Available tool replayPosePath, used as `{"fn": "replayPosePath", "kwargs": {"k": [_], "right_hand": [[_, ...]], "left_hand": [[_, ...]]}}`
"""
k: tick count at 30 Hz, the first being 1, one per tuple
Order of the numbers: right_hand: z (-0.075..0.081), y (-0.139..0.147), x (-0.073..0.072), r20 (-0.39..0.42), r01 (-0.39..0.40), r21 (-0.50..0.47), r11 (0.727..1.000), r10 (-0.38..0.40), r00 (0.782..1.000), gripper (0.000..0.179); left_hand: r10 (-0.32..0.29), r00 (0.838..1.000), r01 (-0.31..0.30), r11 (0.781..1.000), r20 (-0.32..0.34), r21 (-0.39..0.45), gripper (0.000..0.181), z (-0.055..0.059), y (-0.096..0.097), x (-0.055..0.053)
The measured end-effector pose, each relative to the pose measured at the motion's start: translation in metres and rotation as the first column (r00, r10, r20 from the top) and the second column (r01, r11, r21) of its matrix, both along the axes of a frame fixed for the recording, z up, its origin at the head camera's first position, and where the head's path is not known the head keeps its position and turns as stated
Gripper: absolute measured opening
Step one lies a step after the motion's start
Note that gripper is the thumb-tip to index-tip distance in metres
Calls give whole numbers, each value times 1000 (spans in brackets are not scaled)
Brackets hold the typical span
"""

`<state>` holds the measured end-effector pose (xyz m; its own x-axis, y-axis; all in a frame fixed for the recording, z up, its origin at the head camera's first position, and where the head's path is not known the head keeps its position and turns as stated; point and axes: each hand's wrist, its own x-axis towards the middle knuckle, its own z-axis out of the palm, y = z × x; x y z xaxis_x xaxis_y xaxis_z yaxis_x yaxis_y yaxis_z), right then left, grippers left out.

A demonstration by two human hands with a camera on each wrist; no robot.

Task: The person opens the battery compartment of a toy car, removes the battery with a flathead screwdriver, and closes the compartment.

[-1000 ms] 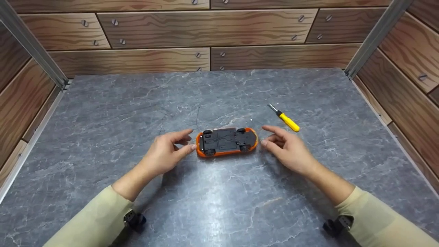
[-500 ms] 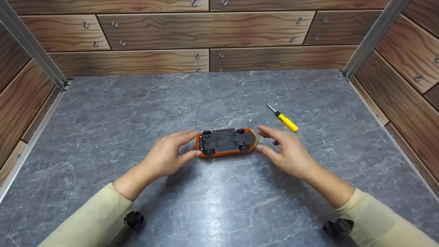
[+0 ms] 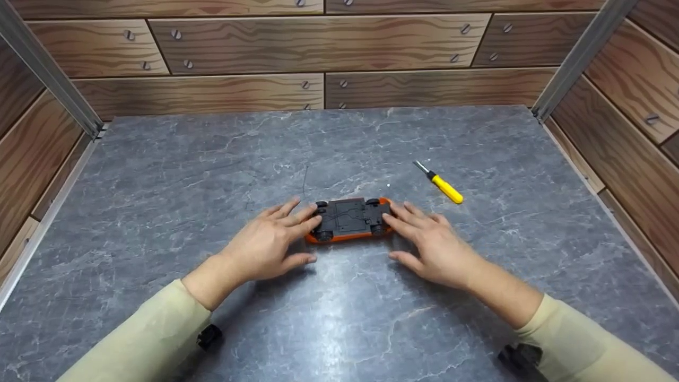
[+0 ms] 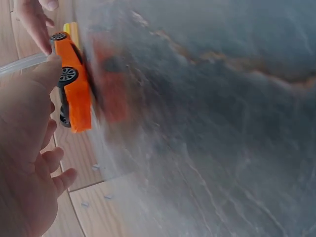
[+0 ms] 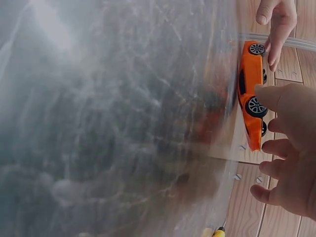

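An orange toy car lies upside down on the table, its black underside and wheels facing up. Over its left end, my left hand is spread with straight fingers, the fingertips right at the wheels and the thumb apart from the body. My right hand mirrors this at the other end, fingertips overlapping the edge of the underside. Both wrist views show the car from the side, with the orange body and spoked wheels visible. Neither hand curls round the car.
A yellow-handled screwdriver lies behind my right hand, its metal shaft pointing away to the left. Tiny pale specks lie near it. Wood-patterned walls with metal corner posts bound the grey marbled table.
Both hands have gone from beside the car's ends, thumbs and fingers apart, to lying flat over its ends with fingers spread. The car and screwdriver have stayed in place.
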<state>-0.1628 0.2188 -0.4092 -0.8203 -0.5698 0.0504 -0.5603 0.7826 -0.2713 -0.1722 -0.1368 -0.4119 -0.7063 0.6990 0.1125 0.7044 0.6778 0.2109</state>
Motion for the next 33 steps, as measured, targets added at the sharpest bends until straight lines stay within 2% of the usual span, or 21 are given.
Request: {"fn": "replayPosePath", "kwargs": {"k": [8, 14, 23, 33], "right_hand": [[-3, -2, -1, -21, -23, 86, 996, 25, 999, 75], [-1, -5, -5, 34, 4, 61, 998, -6, 999, 77], [-2, -6, -17, 74, 42, 22, 999, -44, 996, 77], [-2, -7, -36, 113, 42, 9, 999, -42, 993, 81]], "left_hand": [[-27, 1000, 27, 999, -4, -29, 78, -2, -3, 0], [-33, 999, 32, 999, -28, -36, 78, -4, -2, 2], [-77, 991, 69, 995, -107, -79, 81, -9, 3, 12], [-109, 990, 100, 990, -92, -103, 82, -11, 10, 24]]}}
